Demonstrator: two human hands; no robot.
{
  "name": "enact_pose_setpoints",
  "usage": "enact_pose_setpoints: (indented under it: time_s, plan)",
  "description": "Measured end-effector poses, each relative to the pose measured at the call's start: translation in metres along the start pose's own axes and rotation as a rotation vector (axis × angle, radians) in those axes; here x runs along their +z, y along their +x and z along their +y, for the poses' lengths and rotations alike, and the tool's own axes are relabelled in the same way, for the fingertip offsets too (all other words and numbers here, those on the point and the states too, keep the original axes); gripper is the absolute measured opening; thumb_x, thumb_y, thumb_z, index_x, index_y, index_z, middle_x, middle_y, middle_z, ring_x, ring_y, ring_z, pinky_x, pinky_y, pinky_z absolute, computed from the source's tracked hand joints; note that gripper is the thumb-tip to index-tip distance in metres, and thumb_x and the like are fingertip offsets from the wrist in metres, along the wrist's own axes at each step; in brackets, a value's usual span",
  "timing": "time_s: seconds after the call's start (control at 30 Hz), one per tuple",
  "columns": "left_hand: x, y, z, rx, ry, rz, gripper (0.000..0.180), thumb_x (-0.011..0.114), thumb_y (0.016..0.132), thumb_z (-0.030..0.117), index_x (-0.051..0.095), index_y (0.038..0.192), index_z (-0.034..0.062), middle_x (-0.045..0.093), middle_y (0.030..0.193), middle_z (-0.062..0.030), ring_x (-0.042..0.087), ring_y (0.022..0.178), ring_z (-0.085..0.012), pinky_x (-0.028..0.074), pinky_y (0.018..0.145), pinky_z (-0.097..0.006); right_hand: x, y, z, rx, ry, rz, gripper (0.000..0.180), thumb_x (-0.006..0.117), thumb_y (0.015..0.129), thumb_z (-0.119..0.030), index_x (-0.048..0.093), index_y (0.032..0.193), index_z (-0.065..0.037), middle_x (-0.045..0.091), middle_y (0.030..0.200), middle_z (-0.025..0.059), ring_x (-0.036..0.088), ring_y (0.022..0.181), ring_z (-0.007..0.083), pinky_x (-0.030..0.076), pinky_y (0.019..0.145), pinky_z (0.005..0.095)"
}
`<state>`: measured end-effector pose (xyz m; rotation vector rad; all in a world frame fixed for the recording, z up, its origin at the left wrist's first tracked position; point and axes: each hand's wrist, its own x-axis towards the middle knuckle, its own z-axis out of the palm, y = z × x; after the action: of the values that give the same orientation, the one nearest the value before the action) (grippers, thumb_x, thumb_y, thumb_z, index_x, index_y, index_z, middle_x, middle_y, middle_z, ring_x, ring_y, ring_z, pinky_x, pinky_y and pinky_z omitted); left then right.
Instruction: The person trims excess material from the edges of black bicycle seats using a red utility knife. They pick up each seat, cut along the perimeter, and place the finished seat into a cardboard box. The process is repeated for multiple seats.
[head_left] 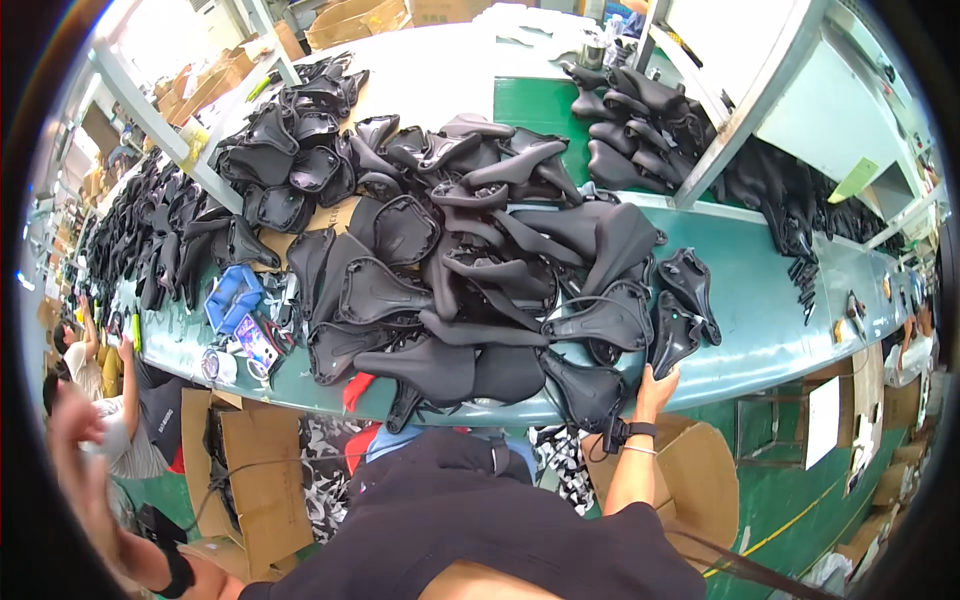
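Note:
My right hand (655, 391) grips the end of a black bicycle saddle (677, 335) at the right of the pile, its hollow underside turned up. Beside it, another black saddle (688, 285) lies underside up. A big heap of black bicycle saddles (480, 285) covers the middle of the bench, some with padded tops up, others showing their undersides. Off to the far left, away from the bench, my left hand (80, 430) is raised and smeared by motion; whether it holds anything does not show.
On the green bench (760, 340) are a blue tray (233, 299), a phone (256, 342) and a tape roll (216, 367). White posts (745, 110) rise from it. Cardboard boxes (265, 480) (690, 480) stand below its front edge. Another person (120, 400) works at left.

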<state>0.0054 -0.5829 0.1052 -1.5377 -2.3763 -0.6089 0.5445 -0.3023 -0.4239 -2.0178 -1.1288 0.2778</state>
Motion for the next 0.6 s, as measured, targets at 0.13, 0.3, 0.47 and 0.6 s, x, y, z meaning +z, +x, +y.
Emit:
enact_pose_setpoints:
  time_s: [0.13,0.3,0.47,0.6]
  plan:
    - [0.061,-0.007,-0.003,-0.103,-0.118,-0.508,0.046,0.066,0.077,0.013,0.055,0.120,0.0007,0.063,0.100,-0.0132,0.059,0.087,-0.0230,0.047,0.082,-0.035,0.025,0.043,-0.080,-0.196,0.155,0.197,0.073,0.073,0.077,-0.022,0.039,0.134,0.008,0.048,0.132,0.0271,0.045,0.123,0.0404,0.033,0.106,0.0448]
    - [0.213,0.009,-0.010,-0.050,-0.315,-0.809,0.042,0.069,0.081,0.020,0.057,0.116,0.0002,0.064,0.105,-0.0142,0.062,0.096,-0.0280,0.048,0.086,-0.037,0.016,0.063,-0.188,-0.377,0.183,-0.387,0.077,0.074,0.078,-0.034,0.040,0.140,-0.004,0.048,0.133,0.0234,0.047,0.120,0.0372,0.035,0.103,0.0435]
    - [0.330,-0.019,-0.024,0.197,-0.389,-0.812,0.065,0.074,0.076,0.028,0.046,0.130,0.0043,0.053,0.124,-0.0184,0.051,0.114,-0.0349,0.042,0.097,-0.043,0.001,0.017,-0.149,-0.275,-0.169,-0.391,0.083,0.075,0.074,-0.038,0.037,0.141,-0.007,0.050,0.131,0.0239,0.046,0.123,0.0404,0.038,0.099,0.0469]
    - [0.403,-0.034,-0.011,0.403,-0.297,-0.705,0.074,0.077,0.072,0.036,0.046,0.131,0.0060,0.049,0.127,-0.0169,0.048,0.116,-0.0333,0.040,0.093,-0.043,-0.003,0.003,-0.126,-0.082,-0.473,-0.476,0.065,0.073,0.076,-0.029,0.046,0.133,-0.012,0.059,0.113,0.0235,0.053,0.110,0.0427,0.044,0.089,0.0487]
